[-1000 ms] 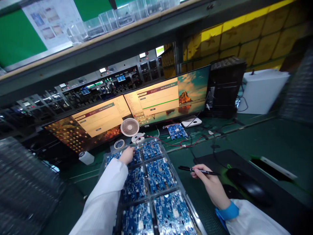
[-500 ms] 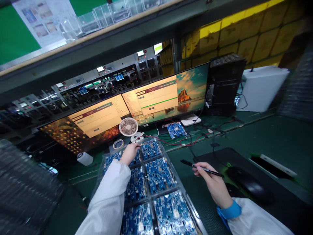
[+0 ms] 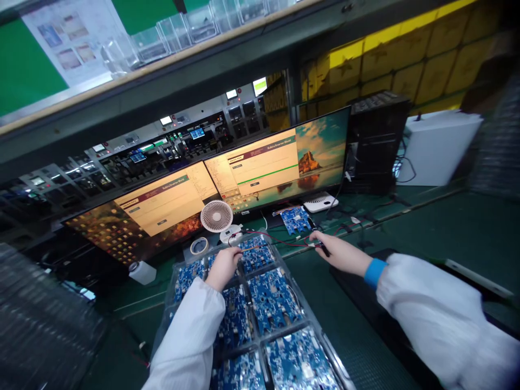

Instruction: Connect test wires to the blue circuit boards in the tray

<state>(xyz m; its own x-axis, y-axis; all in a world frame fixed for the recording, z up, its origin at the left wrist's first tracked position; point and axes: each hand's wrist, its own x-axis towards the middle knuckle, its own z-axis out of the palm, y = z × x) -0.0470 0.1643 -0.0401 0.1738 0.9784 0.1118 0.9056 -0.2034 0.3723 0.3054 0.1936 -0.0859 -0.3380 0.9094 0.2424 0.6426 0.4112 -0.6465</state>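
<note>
My left hand (image 3: 222, 268) is over the far end of a clear plastic tray (image 3: 299, 325), its fingertips pinched on a thin orange stick or wire (image 3: 251, 249). Blue circuit boards (image 3: 274, 298) fill the tray's compartments. To the right of the tray, my right hand (image 3: 339, 253) is closed around a black pen (image 3: 325, 250). Its fingertips are at red wires (image 3: 282, 241) with a small white connector; whether they grip the wires I cannot tell. Just beyond that hand lies a single blue circuit board (image 3: 296, 219) with a cable.
Two monitors (image 3: 260, 168) stand behind the tray, with a small round fan (image 3: 216, 216), a tape roll (image 3: 199, 246) and a white bottle (image 3: 142, 272) in front. A black mouse pad (image 3: 365, 303) lies at right. Stacked trays (image 3: 44, 319) rise at left. A shelf (image 3: 182, 65) crosses overhead.
My right hand has moved from above the mouse pad, forward and left to the red wires, still with the pen. My left hand has shifted slightly, still pinching the thin orange piece.
</note>
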